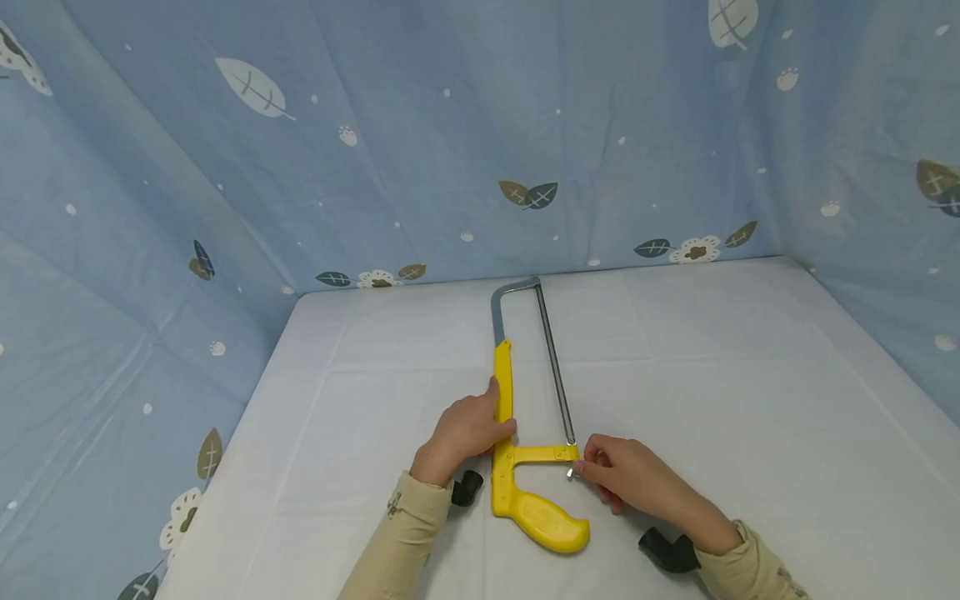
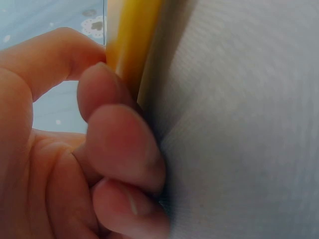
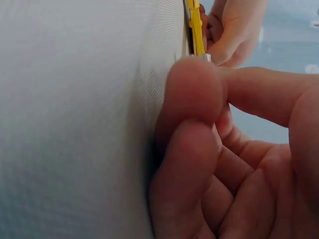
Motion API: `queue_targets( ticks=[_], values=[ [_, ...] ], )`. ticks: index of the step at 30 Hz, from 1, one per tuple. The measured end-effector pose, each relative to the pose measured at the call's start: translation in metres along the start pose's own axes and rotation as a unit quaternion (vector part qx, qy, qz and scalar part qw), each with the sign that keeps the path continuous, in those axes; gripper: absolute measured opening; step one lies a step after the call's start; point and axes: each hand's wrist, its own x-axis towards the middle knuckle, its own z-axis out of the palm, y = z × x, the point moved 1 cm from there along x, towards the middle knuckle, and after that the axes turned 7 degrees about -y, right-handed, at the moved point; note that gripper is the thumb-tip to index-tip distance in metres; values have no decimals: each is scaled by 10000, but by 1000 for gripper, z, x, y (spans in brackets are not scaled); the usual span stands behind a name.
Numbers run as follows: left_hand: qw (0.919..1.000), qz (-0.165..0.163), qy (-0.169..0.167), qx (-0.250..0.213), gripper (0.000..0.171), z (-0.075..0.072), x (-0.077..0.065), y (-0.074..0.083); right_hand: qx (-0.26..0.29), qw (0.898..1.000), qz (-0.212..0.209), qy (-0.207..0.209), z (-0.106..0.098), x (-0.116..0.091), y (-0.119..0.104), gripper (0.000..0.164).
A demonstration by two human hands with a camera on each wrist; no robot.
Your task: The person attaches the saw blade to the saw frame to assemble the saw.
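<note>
A hacksaw (image 1: 503,467) with a yellow frame and handle lies flat on the white-covered table, its grey bow end pointing away. My left hand (image 1: 467,427) grips the yellow frame bar, thumb over the top and fingers along its left side; in the left wrist view the bar (image 2: 134,42) runs past curled fingertips. At the near end of the blade (image 1: 556,367), my right hand (image 1: 633,477) has thumb and fingers at the small silver wing nut (image 1: 570,474), pinching it. In the right wrist view, the fingertips (image 3: 192,92) partly hide the nut.
The white cloth (image 1: 375,467) covers the table around the saw. A blue curtain (image 1: 420,150) with leaf and flower prints stands along the far edge and both sides. Black wrist-worn pieces (image 1: 667,552) stick out by the sleeves.
</note>
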Motion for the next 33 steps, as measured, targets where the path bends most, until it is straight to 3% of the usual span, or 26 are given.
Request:
queue_targets(
  ticks=[23, 33],
  values=[
    [10000, -8, -26, -44, 78, -1, -2, 1, -543, 9985, -70, -32, 1, 1, -3, 37],
    [10000, 25, 10, -19, 77, 0, 0, 0, -288, 9993, -138, -190, 0, 1, -1, 31]
  ],
)
